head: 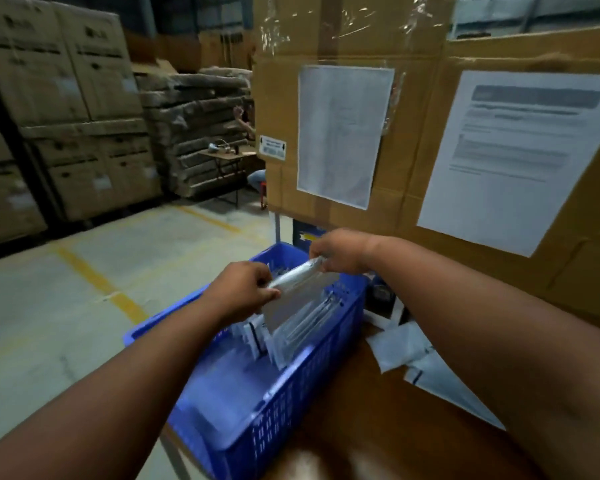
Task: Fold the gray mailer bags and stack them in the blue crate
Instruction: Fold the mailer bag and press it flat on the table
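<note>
Holding a folded gray mailer bag (300, 292) over the blue crate (291, 393) w/ both hands, left hand (245, 289) & right hand (340, 251) pinching its top edge, I reckon next is lowering it beside the stacked bags (312, 327), more unfolded bags (426, 362) waiting on the counter (378, 427)

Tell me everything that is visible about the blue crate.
The blue crate looks like plastic, rectangular, with slotted walls and a solid rim. It stands upright at the left edge of a brown table. Folded gray bags stand on edge in its far half. Both hands hold another bag above it, not touching the crate.
</note>
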Available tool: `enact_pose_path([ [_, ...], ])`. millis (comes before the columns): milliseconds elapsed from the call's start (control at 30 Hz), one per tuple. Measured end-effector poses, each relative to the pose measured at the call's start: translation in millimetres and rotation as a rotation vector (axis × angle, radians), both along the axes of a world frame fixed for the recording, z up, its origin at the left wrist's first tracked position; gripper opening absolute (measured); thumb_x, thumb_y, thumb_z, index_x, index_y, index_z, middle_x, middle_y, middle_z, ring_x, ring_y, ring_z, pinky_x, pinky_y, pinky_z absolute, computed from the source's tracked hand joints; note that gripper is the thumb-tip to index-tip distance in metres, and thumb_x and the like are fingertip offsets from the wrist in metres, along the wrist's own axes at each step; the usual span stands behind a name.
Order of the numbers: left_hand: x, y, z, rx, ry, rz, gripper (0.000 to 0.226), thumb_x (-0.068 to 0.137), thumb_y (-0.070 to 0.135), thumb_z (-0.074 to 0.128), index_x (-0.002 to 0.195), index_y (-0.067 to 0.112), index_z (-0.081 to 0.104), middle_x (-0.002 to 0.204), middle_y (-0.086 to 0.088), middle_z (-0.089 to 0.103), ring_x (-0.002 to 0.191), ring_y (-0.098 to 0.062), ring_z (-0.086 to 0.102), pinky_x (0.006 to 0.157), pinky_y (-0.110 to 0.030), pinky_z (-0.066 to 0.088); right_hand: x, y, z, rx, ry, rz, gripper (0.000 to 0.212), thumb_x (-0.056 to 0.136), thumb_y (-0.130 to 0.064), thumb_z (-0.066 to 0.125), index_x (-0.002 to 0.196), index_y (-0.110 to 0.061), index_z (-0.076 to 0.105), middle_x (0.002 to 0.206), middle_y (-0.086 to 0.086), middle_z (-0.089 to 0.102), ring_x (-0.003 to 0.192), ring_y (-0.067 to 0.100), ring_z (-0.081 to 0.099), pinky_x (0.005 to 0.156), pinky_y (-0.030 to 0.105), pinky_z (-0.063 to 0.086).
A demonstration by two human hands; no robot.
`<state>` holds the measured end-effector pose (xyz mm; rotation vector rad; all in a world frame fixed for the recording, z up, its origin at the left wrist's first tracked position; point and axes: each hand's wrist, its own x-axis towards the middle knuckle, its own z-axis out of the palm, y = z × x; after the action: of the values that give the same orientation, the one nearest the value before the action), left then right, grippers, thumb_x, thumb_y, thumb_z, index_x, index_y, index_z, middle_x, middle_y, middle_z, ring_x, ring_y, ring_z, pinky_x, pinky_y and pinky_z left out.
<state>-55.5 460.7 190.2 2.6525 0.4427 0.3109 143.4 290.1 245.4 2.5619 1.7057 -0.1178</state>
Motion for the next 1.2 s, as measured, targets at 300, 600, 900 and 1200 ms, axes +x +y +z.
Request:
enact_pose_path([
  [300,69.5,-4.9,-92.9,-0.079,0.277,-0.163,0.032,0.088,0.035,0.072,0.073,0.009,0.061,0.075,-0.010,0.069,0.073,-0.029,0.068,0.058,-0.032,0.043,62.9,54.2,-79.2,-0.487,0.031,-0.124,0.039,0.095,-0.026,0.078,0.133,-0.029,0.068,0.134,-0.004,0.062,0.119,0.022,0.061,0.097,0.036,0.051],
  [600,116.7,-20.7,-155.1,0.082,0.379,-0.153,0.033,0.090,0.033,0.073,0.117,0.014,0.069,0.123,-0.014,0.067,0.111,-0.035,0.069,0.079,-0.034,0.050,86.5,72.0,-159.2,-0.769,-0.362,-0.012,0.030,0.094,-0.007,0.072,0.123,-0.013,0.069,0.120,0.009,0.070,0.102,0.034,0.069,0.084,0.048,0.062],
  [900,128.1,-30.7,-166.3,0.107,0.406,-0.229,0.032,0.093,0.029,0.072,0.120,0.013,0.073,0.122,-0.013,0.071,0.112,-0.034,0.071,0.083,-0.037,0.055,85.8,82.0,-187.1,-0.722,-0.256,-0.186,0.041,0.109,-0.004,0.046,0.149,0.005,0.050,0.146,0.020,0.060,0.128,0.040,0.063,0.098,0.058,0.056],
  [1200,121.4,-31.9,-160.6,0.175,0.271,-0.172,0.029,0.092,0.034,0.066,0.117,0.018,0.069,0.120,-0.006,0.067,0.113,-0.031,0.066,0.081,-0.036,0.048,88.2,81.4,-181.1,-0.820,-0.238,-0.113,0.039,0.101,-0.001,0.063,0.140,-0.004,0.060,0.140,0.015,0.063,0.122,0.036,0.066,0.097,0.053,0.059],
])
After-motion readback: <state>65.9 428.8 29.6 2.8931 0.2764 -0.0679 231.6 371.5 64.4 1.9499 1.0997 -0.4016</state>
